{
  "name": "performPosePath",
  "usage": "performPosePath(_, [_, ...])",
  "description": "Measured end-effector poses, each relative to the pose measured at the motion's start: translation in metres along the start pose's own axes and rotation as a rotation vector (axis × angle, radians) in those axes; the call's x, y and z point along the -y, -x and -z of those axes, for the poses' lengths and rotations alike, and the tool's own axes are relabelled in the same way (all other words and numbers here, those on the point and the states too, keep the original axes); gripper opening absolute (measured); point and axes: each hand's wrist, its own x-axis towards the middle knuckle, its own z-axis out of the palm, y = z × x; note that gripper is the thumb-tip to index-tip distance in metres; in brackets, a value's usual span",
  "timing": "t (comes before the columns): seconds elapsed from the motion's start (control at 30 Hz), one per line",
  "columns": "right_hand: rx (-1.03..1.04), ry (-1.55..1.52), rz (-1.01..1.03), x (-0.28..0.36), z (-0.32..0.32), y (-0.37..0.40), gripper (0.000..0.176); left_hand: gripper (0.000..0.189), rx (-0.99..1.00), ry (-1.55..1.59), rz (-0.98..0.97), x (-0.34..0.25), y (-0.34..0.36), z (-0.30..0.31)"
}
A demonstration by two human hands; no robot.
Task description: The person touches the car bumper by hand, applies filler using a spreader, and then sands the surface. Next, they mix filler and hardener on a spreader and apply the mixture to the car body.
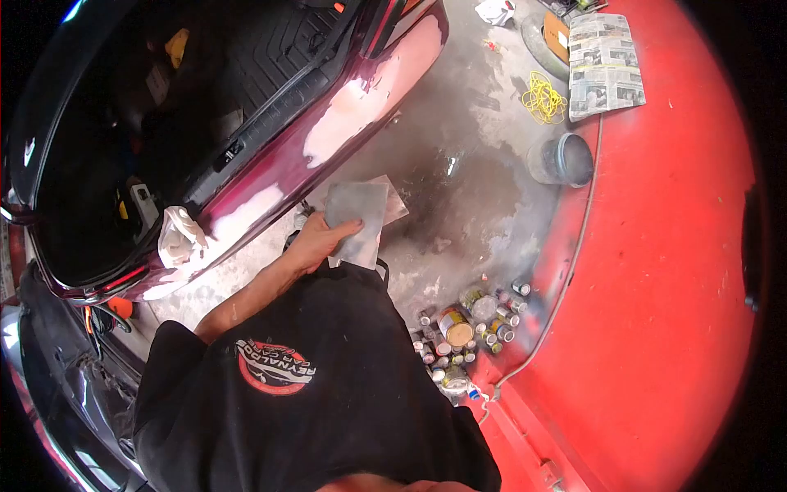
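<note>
Left hand [316,239]: closed in a pinch grip on the grey sheet [358,203], thumb across its upper face. Sheet extends right of the hand, beside the maroon bumper [287,174]. Right hand: state cannot be determined.

You are between the car [266,107], left, and the wall [664,246], right; 1 cloth [179,239] on the bumper [283,168], cans [456,327] clustered on the floor [459,205] beside the wall, a bucket [572,160] and newspaper [605,70] farther ahead.
</note>
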Motion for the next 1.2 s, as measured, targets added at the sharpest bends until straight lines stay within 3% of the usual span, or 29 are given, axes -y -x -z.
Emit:
performPosePath(0.17, [-0.160,0.305,0.146,0.034,0.030,-0.015,0.054,0.034,0.035,-0.026,0.001,0.001,-0.002,-0.006])
performPosePath(0.23, [-0.143,-0.029,0.228,0.068,0.062,-0.003,0.059,0.032,0.081,-0.028,-0.019,0.000,-0.003,-0.005])
performPosePath(0.3, [0.075,-0.817,0.288,0.153,0.121,0.086,0.062,0.031,0.137,-0.038,-0.033,-0.011,-0.001,-0.015])
performPosePath(0.37, [0.345,-1.116,0.679,0.209,0.157,0.140,0.063,0.030,0.195,-0.116,-0.039,-0.022,0.001,-0.023])
performPosePath(0.47, [0.585,-1.382,1.021,0.281,0.178,0.204,0.057,0.030,0.310,-0.223,-0.108,-0.025,-0.002,-0.029])
performPosePath(0.57, [0.354,-1.314,0.927,0.322,0.184,0.226,0.052,0.031,0.390,-0.273,-0.183,-0.019,-0.012,-0.022])
performPosePath(0.67, [0.296,-1.651,0.939,0.347,0.193,0.233,0.041,0.033,0.307,-0.213,-0.147,-0.030,-0.008,-0.009])
performPosePath(0.73, [0.077,-1.465,1.055,0.354,0.203,0.246,0.040,0.032,0.140,-0.078,-0.036,-0.039,-0.007,0.008])
performPosePath(0.77, [-0.034,-1.368,1.102,0.353,0.207,0.250,0.039,0.030,0.211,0.168,0.067,-0.043,-0.008,0.016])
performPosePath(0.8, [-0.076,-1.256,0.973,0.355,0.209,0.254,0.035,0.028,0.281,0.416,0.172,-0.048,-0.013,0.024])
performPosePath(0.87, [-0.261,-0.691,0.962,0.361,0.202,0.270,0.031,0.026,0.335,0.726,0.287,-0.054,-0.021,0.029])
performPosePath(0.9, [-0.345,-0.409,0.934,0.368,0.197,0.286,0.029,0.026,0.258,0.709,0.277,-0.053,-0.026,0.030])
performPosePath(0.97, [-0.305,-0.467,1.198,0.378,0.190,0.312,0.029,0.025,0.104,0.672,0.256,-0.049,-0.037,0.032])
performPosePath(1.03, [-0.347,-0.511,1.384,0.381,0.189,0.331,0.032,0.025,0.141,0.580,0.053,-0.065,-0.032,0.033])
performPosePath(1.07, [-0.385,-0.539,1.356,0.379,0.190,0.334,0.042,0.025,0.162,0.532,-0.046,-0.071,-0.030,0.032])
performPosePath(1.17, [-0.861,0.089,1.372,0.392,0.194,0.336,0.052,0.025,0.190,-0.111,-0.269,-0.066,-0.033,0.042])
performPosePath(1.2, [-0.923,0.244,1.346,0.393,0.190,0.337,0.054,0.023,0.146,-0.240,-0.304,-0.065,-0.034,0.044])
